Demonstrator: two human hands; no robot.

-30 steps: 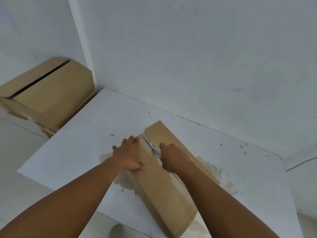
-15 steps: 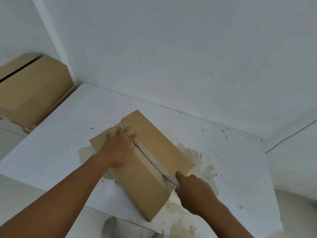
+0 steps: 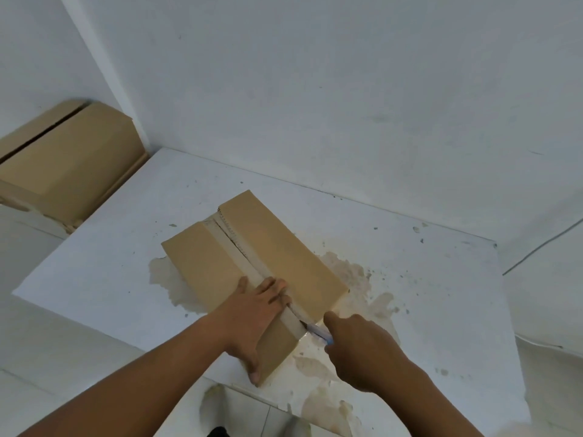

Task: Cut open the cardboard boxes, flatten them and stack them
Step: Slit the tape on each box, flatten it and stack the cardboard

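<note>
A brown cardboard box (image 3: 274, 247) lies on the white table (image 3: 110, 266), its taped top seam slit along most of its length. My left hand (image 3: 255, 313) rests flat on the near left flap, fingers at the seam and thumb over the near end. My right hand (image 3: 362, 351) is closed around a small blue-handled cutter (image 3: 317, 332) whose blade sits at the near end of the seam.
A second, larger cardboard box (image 3: 66, 165) stands at the left beyond the table's edge, against the wall. White walls close off the back. The tabletop around the box has worn, stained patches (image 3: 356, 279). The table's near edge runs just under my forearms.
My left hand slid from the far end of the box to its near end. My right hand with the cutter stays at the near end of the seam.
</note>
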